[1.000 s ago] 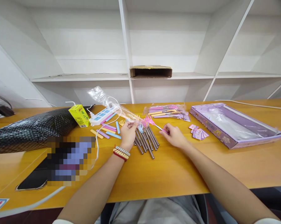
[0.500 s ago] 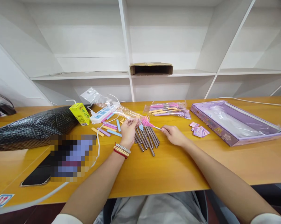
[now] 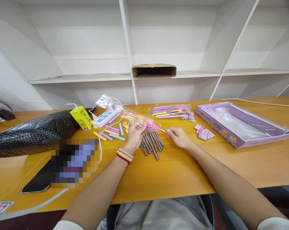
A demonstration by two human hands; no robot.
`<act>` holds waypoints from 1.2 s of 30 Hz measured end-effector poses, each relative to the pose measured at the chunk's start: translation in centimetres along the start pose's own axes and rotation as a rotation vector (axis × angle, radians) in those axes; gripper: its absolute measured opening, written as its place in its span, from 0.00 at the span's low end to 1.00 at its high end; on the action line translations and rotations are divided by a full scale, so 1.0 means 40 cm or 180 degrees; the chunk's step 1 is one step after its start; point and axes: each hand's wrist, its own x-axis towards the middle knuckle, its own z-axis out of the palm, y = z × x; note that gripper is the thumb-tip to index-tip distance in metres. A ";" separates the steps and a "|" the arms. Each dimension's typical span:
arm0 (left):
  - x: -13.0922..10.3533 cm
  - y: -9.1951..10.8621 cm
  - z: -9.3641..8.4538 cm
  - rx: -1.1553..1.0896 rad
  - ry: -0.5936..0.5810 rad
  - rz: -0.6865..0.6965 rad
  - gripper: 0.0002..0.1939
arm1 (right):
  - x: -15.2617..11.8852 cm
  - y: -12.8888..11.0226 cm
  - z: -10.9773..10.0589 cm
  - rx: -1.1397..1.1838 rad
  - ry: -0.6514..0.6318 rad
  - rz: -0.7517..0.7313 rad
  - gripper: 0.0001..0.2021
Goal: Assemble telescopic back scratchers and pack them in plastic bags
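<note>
My left hand [image 3: 134, 138] pinches a long clear plastic bag [image 3: 130, 112] near its mouth. A pink claw-shaped back scratcher [image 3: 151, 125] has its head inside or under the film; which one is hard to tell. Its thin metal shaft leads to my right hand [image 3: 178, 136], whose fingers are closed round the end. Below them several dark metal tubes [image 3: 156, 150] lie in a fan on the table. A yellow claw head [image 3: 125, 125] rests beside my left hand. Several pastel sticks [image 3: 117, 136] lie scattered to the left.
Packed scratchers [image 3: 172, 111] lie behind, and small printed cards [image 3: 204, 133] to the right. There is a purple box [image 3: 240, 142] at far right. A white power strip [image 3: 103, 118], yellow drink carton [image 3: 81, 118], black wrapped bundle [image 3: 36, 129] and phone [image 3: 39, 177] occupy the left, with a cable running between.
The bag has come down and to the right over the pink scratcher's head, its far end shifting right. Both hands keep their hold.
</note>
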 end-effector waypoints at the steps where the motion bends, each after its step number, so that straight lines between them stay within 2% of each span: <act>1: -0.002 -0.001 0.002 0.0002 -0.0052 -0.0028 0.15 | 0.000 -0.002 -0.001 -0.0007 -0.0001 -0.0006 0.19; 14: -0.023 -0.026 0.014 0.0519 -0.0675 -0.0259 0.20 | -0.007 -0.010 0.012 0.0436 0.0113 0.0074 0.14; 19: -0.036 -0.018 0.026 0.0331 -0.0905 -0.0505 0.17 | -0.016 -0.021 0.015 0.0479 0.0128 -0.0031 0.16; 24: -0.036 -0.016 0.034 0.0406 -0.0606 -0.0518 0.15 | -0.019 -0.032 0.017 0.0475 0.0033 -0.0016 0.17; 29: -0.019 0.010 0.021 0.0299 -0.0229 -0.0185 0.15 | -0.014 -0.023 0.015 0.0690 -0.0278 0.0219 0.22; 33: 0.001 0.040 -0.007 0.0088 0.0240 0.0060 0.15 | -0.003 0.001 0.009 0.1124 -0.0219 0.0318 0.18; 36: 0.008 0.043 -0.018 0.0066 0.0317 0.0082 0.15 | 0.004 0.012 0.009 0.1654 -0.0098 0.0355 0.17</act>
